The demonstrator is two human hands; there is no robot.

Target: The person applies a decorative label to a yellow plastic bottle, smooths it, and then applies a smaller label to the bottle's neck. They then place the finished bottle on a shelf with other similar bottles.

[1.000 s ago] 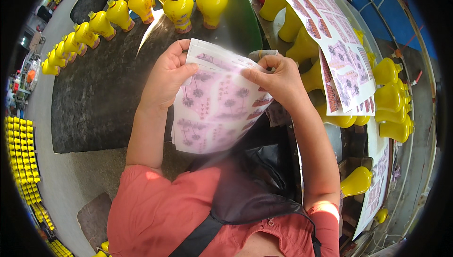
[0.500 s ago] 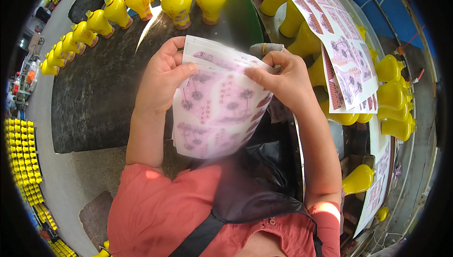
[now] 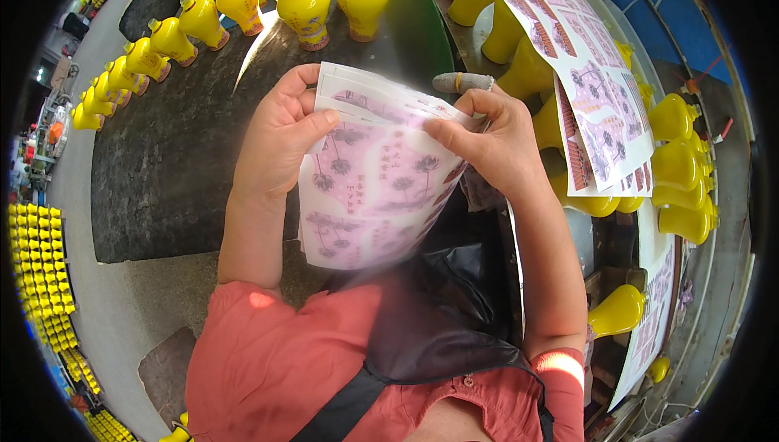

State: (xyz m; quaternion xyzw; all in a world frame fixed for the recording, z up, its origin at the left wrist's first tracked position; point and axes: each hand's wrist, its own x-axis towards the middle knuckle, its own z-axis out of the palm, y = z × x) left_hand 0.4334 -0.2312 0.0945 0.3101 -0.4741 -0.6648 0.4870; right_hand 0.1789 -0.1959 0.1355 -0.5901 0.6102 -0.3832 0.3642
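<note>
Between my hands hangs a small stack of white decal sheets [image 3: 369, 190], printed with pink panels, dark flowers and red lettering. My left hand [image 3: 280, 130] pinches their upper left edge between thumb and fingers. At the upper right edge, my right hand [image 3: 495, 130] has its thumb on the front and fingers curled behind; a grey cover with a band sits on one of its fingers. The sheets fan slightly apart along the top and curve at the lower right. My fingertips behind the paper are hidden.
Yellow bottles [image 3: 304, 12] stand on the dark table [image 3: 178, 174] ahead and to the left. At right, more printed sheets [image 3: 600, 101] drape over yellow bottles [image 3: 673, 162]. Another bottle [image 3: 617, 310] lies near my right elbow. Stacked yellow bottles [image 3: 36, 259] line the far left.
Both hands keep their hold on the decal sheets. Hands and sheets have barely moved; the view has shifted very slightly.
</note>
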